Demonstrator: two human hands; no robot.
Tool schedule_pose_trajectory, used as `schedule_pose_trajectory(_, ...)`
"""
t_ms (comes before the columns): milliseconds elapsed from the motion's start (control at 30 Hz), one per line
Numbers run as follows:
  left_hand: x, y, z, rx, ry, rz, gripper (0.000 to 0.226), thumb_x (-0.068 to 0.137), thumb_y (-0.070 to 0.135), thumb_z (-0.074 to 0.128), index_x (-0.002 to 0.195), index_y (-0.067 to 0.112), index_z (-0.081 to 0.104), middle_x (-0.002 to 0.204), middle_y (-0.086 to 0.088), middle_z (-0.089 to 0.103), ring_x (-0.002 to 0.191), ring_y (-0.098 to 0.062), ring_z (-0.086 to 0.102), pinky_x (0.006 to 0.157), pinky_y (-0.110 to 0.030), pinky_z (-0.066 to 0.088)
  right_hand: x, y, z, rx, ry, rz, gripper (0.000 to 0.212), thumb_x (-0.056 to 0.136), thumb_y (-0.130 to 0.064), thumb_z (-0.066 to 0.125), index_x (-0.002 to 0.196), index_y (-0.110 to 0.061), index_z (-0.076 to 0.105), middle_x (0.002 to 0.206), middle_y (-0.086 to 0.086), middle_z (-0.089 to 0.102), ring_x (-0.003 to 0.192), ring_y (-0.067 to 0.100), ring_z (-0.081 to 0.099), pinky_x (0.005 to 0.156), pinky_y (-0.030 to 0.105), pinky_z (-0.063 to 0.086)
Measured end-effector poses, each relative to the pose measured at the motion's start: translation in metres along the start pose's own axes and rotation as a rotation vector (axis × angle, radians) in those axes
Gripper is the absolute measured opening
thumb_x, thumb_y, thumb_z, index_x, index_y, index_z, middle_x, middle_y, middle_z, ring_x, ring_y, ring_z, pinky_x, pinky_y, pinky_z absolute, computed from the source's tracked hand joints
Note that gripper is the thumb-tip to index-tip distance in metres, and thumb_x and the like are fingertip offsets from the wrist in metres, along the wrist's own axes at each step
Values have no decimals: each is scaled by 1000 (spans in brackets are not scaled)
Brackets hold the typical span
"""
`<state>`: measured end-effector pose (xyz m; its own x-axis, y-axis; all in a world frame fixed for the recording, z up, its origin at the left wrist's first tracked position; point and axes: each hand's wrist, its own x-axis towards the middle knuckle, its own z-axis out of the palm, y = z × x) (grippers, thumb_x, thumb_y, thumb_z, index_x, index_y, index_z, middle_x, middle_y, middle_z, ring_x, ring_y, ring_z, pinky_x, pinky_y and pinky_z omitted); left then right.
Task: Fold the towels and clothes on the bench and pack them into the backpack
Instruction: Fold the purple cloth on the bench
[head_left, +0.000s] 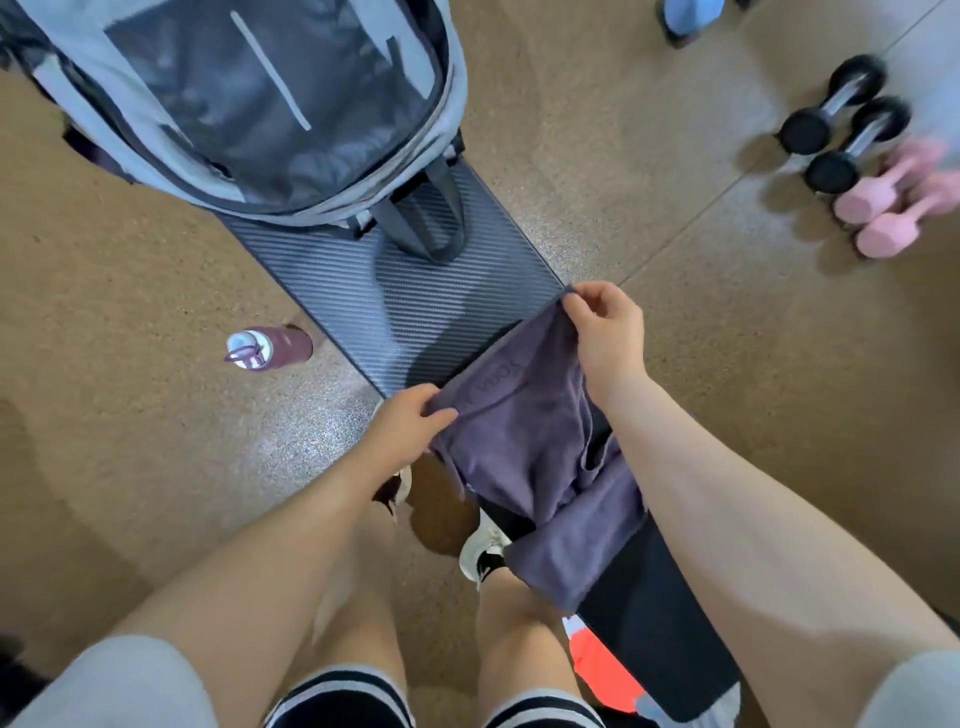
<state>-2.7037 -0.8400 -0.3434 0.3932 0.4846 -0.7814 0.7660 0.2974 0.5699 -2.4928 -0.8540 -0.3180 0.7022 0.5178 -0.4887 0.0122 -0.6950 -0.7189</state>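
The backpack stands unzipped and gaping beyond both hands at the far end of the tabletop; its dark inside shows nothing I can identify as packed, so packing looks barely begun, if at all. Between the hands hangs the purple towel, 1 long edge stretched taut, the rest drooping toward the person and rumpled over the near end of the tabletop: folding of this piece is only starting. The left hand pinches 1 corner, the right hand pinches the other, the 2 held apart. Under the towel and nearer the body than the hands lie a black garment and an orange piece, both apparently unfolded and waiting. How many items sit beneath is hidden; the orange piece is cut off by a leg, the backpack's top by the frame, and the towel's printed word is too blurred to read
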Motion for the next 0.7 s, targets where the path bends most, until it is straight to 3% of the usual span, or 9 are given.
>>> schedule_pose_trajectory(133,7,23,-58,-54,258,51,13,91,10,50,95,20,57,75,4,60,62,-10,52,56,-15,38,11,-20,7,-210,66,-65,7,84,-19,61,80,-17,68,70,-2,60,76,17,57,78,34,45)
schedule_pose_trajectory(233,20,43,-91,-56,440,78,17,90,13,50,102,18,61,79,1,61,59,-13,49,54,-17,36,23,-41,17,-141,78,-69,6,84,-16,61,79,-17,64,59,-8,53,68,16,52,75,34,46)
schedule_pose_trajectory(333,33,53,-102,46,523,111,27,90,12,49,116,13,56,89,-4,61,87,-25,56,77,-27,38,29,-47,22,38,34,-47,14,86,-7,57,82,-19,62,66,-3,59,63,12,55,76,33,47)
schedule_pose_trajectory(433,36,51,-89,342,532,263,46,85,6,55,130,5,46,124,-13,53,115,-33,46,98,-39,34,21,-28,9,-17,-91,4,30,91,-11,54,121,-15,57,92,0,63,81,10,57,83,22,44)
schedule_pose_trajectory(500,38,48,-65,529,464,436,44,79,3,58,122,1,53,123,-19,53,112,-40,47,96,-48,39,9,-5,-11,-156,-99,57,36,92,-14,53,128,-15,51,99,1,63,88,13,57,84,23,41)
schedule_pose_trajectory(567,40,50,-36,597,258,532,33,80,9,48,110,2,61,113,-18,58,103,-40,54,87,-52,46,-10,23,-34,-285,-87,115,28,92,-13,50,119,-10,57,104,6,64,96,20,57,86,26,39)
schedule_pose_trajectory(700,29,55,31,782,-192,428,26,94,18,41,114,14,57,121,-8,50,106,-31,55,85,-43,45,-52,85,-75,-432,-139,233,15,90,-12,52,98,-11,65,105,8,65,101,26,58,90,33,43)
